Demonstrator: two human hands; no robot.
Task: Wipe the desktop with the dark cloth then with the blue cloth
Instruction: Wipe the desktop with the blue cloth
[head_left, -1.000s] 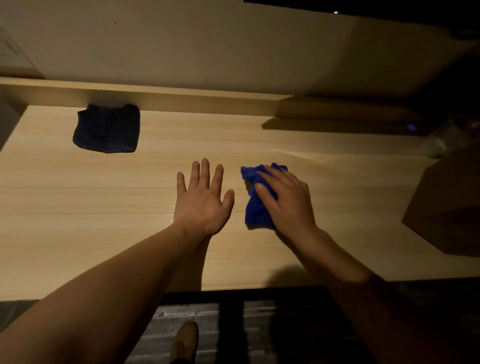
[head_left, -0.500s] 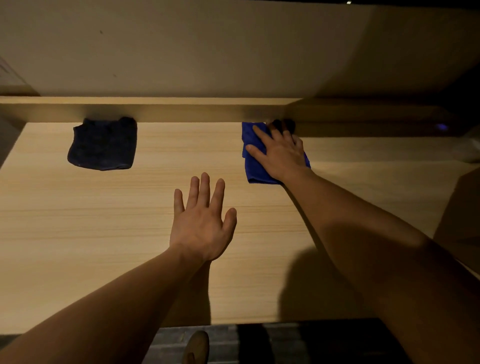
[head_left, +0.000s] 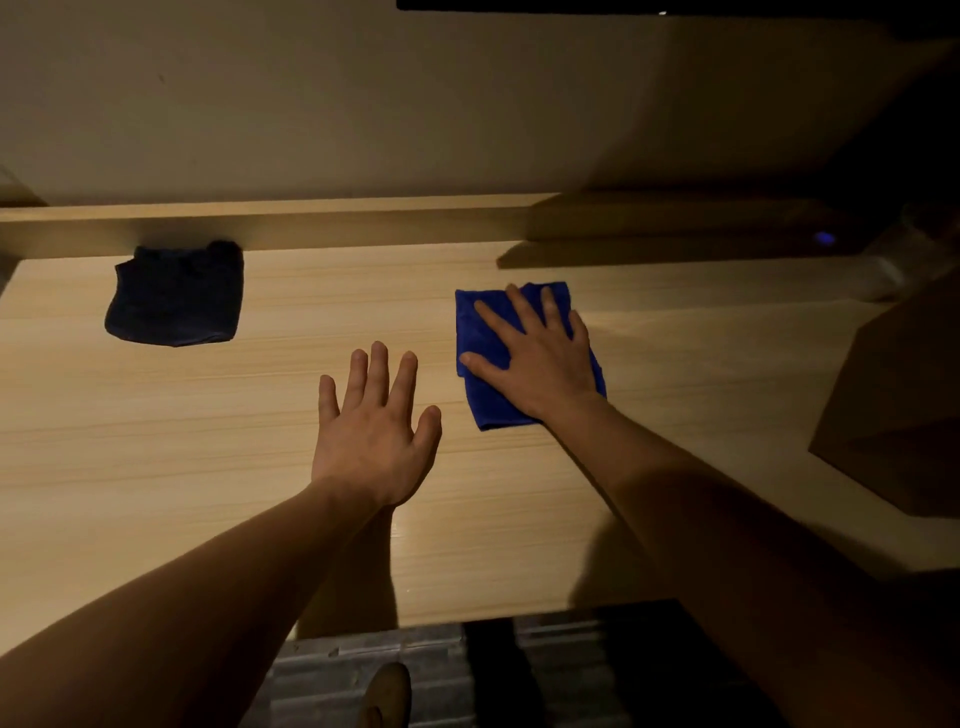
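The light wooden desktop (head_left: 208, 441) fills the middle of the head view. A folded blue cloth (head_left: 478, 322) lies right of centre, and my right hand (head_left: 535, 353) presses flat on it with fingers spread. My left hand (head_left: 374, 431) rests flat on the bare wood just left of the blue cloth, fingers apart, holding nothing. The dark cloth (head_left: 176, 299) lies folded at the back left, against the raised back ledge (head_left: 311, 223), well away from both hands.
A brown cardboard box (head_left: 904, 415) stands at the right edge of the desk. A clear plastic item (head_left: 883, 275) sits behind it in shadow near a small blue light (head_left: 825, 239). The wall rises behind the ledge. My shoe (head_left: 387, 693) shows below the front edge.
My right hand pushed the blue cloth from mid-desk out to the back ledge, then drew it back toward me and slightly right. My left hand stayed flat in place.
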